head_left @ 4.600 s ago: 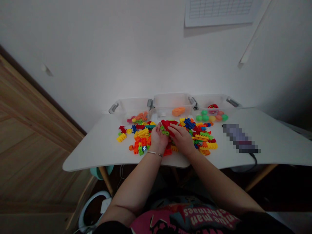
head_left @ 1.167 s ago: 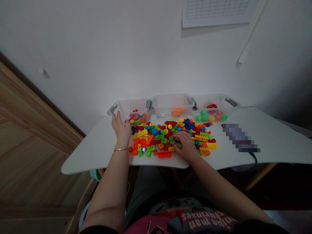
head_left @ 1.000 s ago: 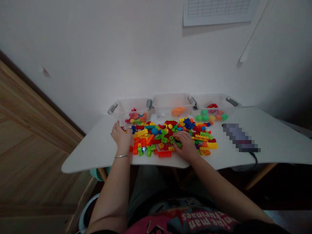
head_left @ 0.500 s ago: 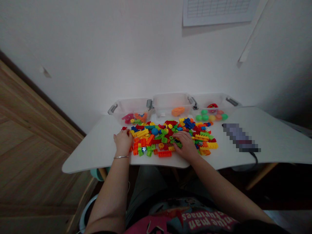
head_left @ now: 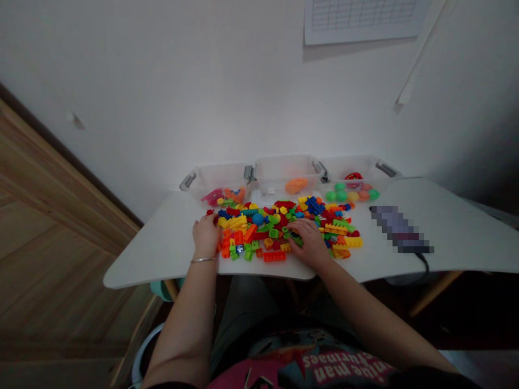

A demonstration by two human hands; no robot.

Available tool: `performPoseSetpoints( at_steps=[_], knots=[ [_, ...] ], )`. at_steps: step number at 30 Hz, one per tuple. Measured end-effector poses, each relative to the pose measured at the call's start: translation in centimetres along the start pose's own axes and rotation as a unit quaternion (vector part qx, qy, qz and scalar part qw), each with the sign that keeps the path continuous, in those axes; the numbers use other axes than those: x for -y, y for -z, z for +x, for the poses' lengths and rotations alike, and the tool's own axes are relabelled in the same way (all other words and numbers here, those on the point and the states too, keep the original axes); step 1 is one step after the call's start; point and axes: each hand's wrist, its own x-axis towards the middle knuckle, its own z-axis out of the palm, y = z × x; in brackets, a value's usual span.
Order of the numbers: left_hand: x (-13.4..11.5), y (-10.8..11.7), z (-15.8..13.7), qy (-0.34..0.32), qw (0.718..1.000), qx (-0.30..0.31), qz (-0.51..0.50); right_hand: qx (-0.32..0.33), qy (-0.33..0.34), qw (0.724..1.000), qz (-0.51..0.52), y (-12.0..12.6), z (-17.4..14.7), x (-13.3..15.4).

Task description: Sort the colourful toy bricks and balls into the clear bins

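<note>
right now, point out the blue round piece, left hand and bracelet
Blue round piece [head_left: 258, 219], head view: its visible middle.
Left hand [head_left: 206, 236], head view: back of the hand.
Bracelet [head_left: 203, 260], head view: its band.

Forward-and-down head view over the table

Upside down to the camera, pale lettering runs across the wearer's printed shirt at five o'clock: one line shows "nique man", its opening lost in dark cloth, while the second, seemingly ending in "aes", is too blurred to read with certainty. At one o'clock, a wall sheet bears a printed grid, any entries too faint to make out.
</note>
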Motion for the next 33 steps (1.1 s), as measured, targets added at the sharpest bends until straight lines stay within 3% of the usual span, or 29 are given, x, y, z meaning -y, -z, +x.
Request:
performPoseSetpoints(
  at_steps=[8,13,20,28,33],
  knots=[
    [-0.1,-0.2,0.0,0.001,0.994,-0.093,-0.059,0.0,-0.005,1.0,-0.008,0.0,-0.1,0.0],
    [0.3,-0.4,0.2,-0.003,0.981,-0.129,-0.148,-0.005,-0.018,1.0,-0.014,0.0,-0.1,0.1],
    [-0.1,-0.1,0.7,-0.031,0.942,-0.168,-0.288,-0.004,-0.029,1.0,-0.006,0.1,-0.1,0.2],
    [-2.3,2.3,2.5,0.003,0.874,-0.205,-0.441,0.009,-0.032,0.999,-0.003,0.0,-0.1,0.1],
    [-3.2,2.8,5.2,0.047,0.872,-0.206,-0.442,0.009,-0.032,0.999,0.002,0.2,0.0,0.2]
  ],
)
